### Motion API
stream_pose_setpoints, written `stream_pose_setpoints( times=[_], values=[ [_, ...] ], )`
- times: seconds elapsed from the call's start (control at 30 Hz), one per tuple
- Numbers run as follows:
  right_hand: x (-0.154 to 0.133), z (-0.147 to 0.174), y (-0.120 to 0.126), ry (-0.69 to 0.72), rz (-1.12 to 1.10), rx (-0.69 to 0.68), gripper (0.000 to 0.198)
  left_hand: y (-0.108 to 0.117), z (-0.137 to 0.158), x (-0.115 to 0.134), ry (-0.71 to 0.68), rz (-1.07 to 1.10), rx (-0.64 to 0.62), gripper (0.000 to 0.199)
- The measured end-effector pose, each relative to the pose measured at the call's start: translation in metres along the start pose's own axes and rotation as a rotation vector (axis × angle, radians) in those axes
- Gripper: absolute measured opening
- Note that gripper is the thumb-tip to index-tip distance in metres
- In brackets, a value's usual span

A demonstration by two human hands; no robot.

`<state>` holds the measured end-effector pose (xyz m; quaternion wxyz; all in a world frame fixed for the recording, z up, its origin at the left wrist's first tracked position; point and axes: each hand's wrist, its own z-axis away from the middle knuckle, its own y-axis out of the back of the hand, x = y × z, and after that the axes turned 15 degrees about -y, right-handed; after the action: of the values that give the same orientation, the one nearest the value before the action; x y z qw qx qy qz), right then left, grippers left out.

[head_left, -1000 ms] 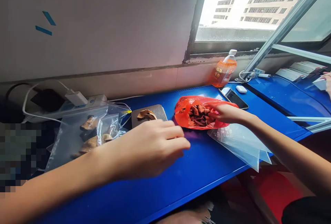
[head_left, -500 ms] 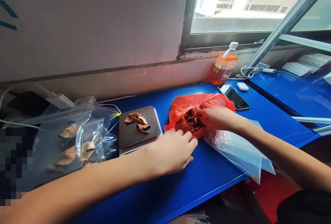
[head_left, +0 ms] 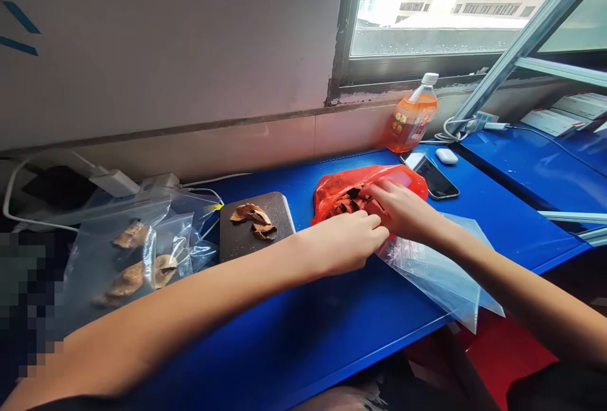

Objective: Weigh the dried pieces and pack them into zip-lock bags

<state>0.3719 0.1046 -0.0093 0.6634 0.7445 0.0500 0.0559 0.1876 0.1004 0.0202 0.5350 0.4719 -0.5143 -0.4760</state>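
A red plastic bag [head_left: 327,188] lies on the blue table with its mouth facing me, full of brown dried peel [head_left: 349,201]. My right hand [head_left: 401,207] reaches into the mouth from the right, fingers bent on the peel; its fingertips are partly hidden. At the bag's front edge my left hand [head_left: 348,241] has its fingers curled closed on the rim, close beside the right hand. Left of the bag stands a small dark-topped scale [head_left: 237,240], partly covered by my left forearm. A few curled peel pieces [head_left: 253,216] rest on it.
Clear zip bags [head_left: 90,240] with peel inside lie at the left. Flat clear bags [head_left: 441,272] lie under my right forearm. Behind the red bag are a phone [head_left: 439,177], a white earbud case [head_left: 446,156] and an orange drink bottle [head_left: 413,117]. A metal frame [head_left: 512,50] slants at the right.
My left hand has moved right along the front of the red bag, nearer the right hand, its forearm now covering the scale's front. The right hand has shifted slightly right and stays at the bag's mouth.
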Motion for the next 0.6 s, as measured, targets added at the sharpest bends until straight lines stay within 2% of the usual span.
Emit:
stream_pose_setpoints(
  times=[0.07, 0.1, 0.27, 0.43, 0.6],
  values=[
    [0.002, 0.009, -0.003, 0.13, -0.004, -0.03, 0.026, -0.006, -0.002, -0.008, 0.014, -0.041, -0.027, 0.025],
    [0.003, 0.014, -0.003, 0.142, 0.032, -0.028, 0.026, -0.007, -0.001, -0.009, 0.032, -0.057, -0.054, 0.023],
    [-0.003, 0.023, 0.001, 0.03, 0.169, 0.02, 0.028, -0.004, 0.016, -0.004, 0.157, -0.065, -0.153, 0.021],
    [-0.019, 0.013, 0.0, 0.085, 0.133, -0.015, 0.024, -0.001, 0.024, 0.006, 0.2, -0.06, -0.172, 0.026],
    [-0.016, 0.009, -0.009, 0.113, 0.136, -0.045, 0.019, 0.0, 0.028, 0.011, 0.226, -0.076, -0.169, 0.026]
  ],
)
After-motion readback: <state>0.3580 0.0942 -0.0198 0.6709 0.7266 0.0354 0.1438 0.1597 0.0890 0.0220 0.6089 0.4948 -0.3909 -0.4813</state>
